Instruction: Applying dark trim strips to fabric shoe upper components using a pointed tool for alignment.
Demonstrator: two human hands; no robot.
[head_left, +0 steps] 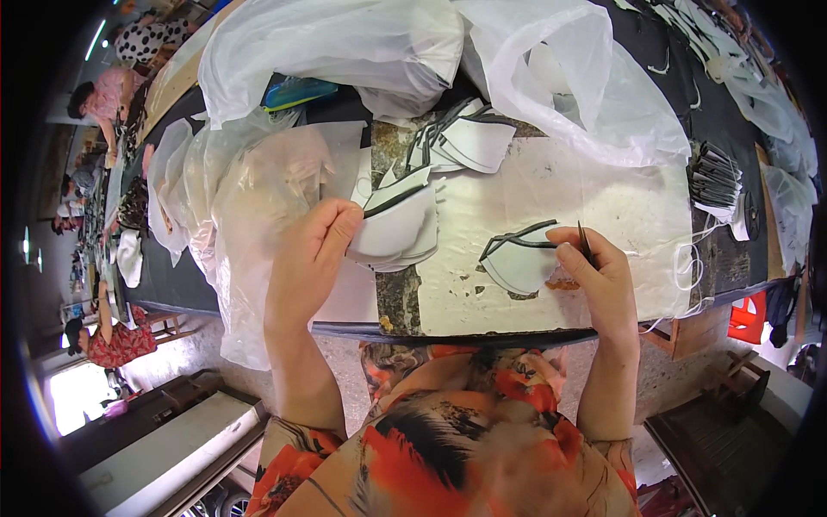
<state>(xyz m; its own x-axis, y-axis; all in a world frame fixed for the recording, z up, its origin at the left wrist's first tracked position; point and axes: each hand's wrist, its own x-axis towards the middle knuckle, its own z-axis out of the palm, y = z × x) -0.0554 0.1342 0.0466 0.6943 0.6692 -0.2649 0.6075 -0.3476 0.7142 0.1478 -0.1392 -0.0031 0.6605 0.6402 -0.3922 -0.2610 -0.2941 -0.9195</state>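
My left hand (312,258) is closed, thumb and fingers pinching the edge of a white curved piece with black edging (398,211). More white pieces lie layered beneath it. To the right, my right hand (606,280) pinches the corner of another white piece (517,263), whose black strips cross at its top. A slim dark pointed tool (586,246), its kind unclear, sticks up between the fingers of that hand. Beyond both hands, a loose pile of similar white pieces (478,142) with black edging rests on the board.
A worn white board (586,194) covers the table in front of me. Clear plastic bags (250,198) lie left and far, one large open bag (560,77) among them. Black-and-white strips are bundled (717,177) at right, near white cord (687,267). Other people sit at far left.
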